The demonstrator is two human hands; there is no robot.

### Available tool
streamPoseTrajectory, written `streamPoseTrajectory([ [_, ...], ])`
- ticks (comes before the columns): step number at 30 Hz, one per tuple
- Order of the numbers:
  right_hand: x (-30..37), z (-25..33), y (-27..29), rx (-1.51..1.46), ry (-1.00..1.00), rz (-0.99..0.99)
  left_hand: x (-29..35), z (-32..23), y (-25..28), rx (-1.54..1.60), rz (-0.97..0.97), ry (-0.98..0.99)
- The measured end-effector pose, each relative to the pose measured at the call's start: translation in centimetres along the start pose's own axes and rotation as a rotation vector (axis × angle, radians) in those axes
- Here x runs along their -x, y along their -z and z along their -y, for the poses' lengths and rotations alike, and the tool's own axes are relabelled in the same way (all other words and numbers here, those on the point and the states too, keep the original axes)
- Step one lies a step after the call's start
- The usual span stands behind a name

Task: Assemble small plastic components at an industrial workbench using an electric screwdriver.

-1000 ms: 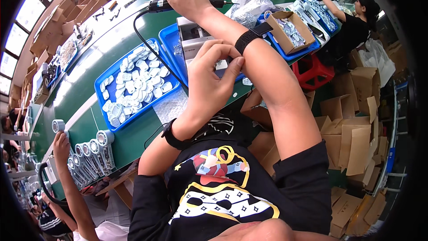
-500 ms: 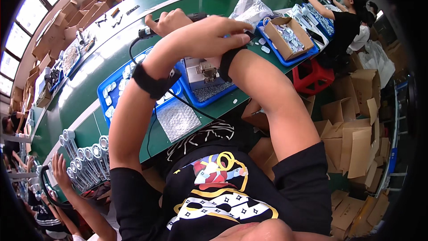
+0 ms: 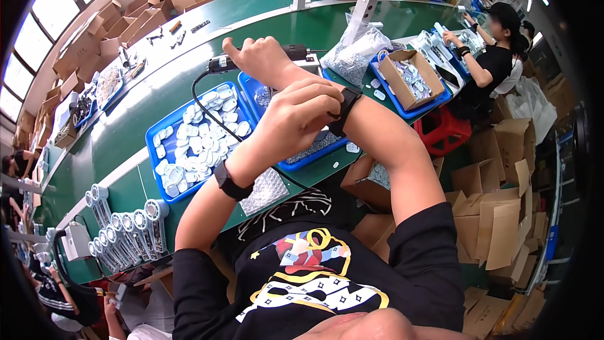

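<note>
My arms are crossed over the green workbench. My left hand (image 3: 308, 106) is closed, its fingertips pinching the black wristband (image 3: 346, 112) round my right wrist. Beyond it, my right hand (image 3: 261, 60) hovers palm down, its fingers loosely bent and apart, with nothing seen in it. A black electric screwdriver (image 3: 217, 64) with a cable passes behind that hand. Another black band (image 3: 230, 181) circles my left wrist. Below my hands, a blue tray (image 3: 292, 165) with small metal screws is partly hidden, as is whatever stands in it.
A blue tray (image 3: 151, 145) of pale-blue plastic pieces lies left. Several pale-blue handle-shaped parts (image 3: 135, 230) stand at the lower left. Bubble wrap (image 3: 267, 192) lies at the near edge. A bag of parts (image 3: 355, 53) and a cardboard box (image 3: 402, 82) stand right, near a co-worker (image 3: 494, 56).
My left hand has drawn back and down from farther out, onto the wristband. The view has shifted, showing more of the left tray. The co-worker's arm has moved.
</note>
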State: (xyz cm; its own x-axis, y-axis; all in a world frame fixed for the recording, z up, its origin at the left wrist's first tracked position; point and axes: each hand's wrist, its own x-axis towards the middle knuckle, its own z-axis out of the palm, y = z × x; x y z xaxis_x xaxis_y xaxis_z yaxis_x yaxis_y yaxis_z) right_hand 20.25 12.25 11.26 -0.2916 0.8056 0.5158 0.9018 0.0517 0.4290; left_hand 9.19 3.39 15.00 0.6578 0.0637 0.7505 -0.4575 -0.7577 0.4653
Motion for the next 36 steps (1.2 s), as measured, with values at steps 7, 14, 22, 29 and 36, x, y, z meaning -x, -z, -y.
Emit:
streamPoseTrajectory([
  [7,-0.1,-0.3,1.6,-0.105,-0.036,0.031,3.3,-2.0,-5.0,-0.404,-0.211,-0.055],
  [14,-2.3,0.6,7.0,-0.447,-0.211,0.231,4.8,-5.8,-3.8,-0.451,-0.122,0.121],
  [22,6.3,-1.9,12.7,-1.501,-0.607,0.393,10.8,-2.9,16.8,0.111,-1.096,-0.001],
  [29,5.3,10.6,15.0,-2.133,-0.444,0.451,13.5,3.8,22.9,0.471,-1.796,0.397],
  [36,4.6,14.3,13.3,-1.916,-0.423,-0.071,9.1,2.0,13.9,-0.916,-0.452,0.556],
])
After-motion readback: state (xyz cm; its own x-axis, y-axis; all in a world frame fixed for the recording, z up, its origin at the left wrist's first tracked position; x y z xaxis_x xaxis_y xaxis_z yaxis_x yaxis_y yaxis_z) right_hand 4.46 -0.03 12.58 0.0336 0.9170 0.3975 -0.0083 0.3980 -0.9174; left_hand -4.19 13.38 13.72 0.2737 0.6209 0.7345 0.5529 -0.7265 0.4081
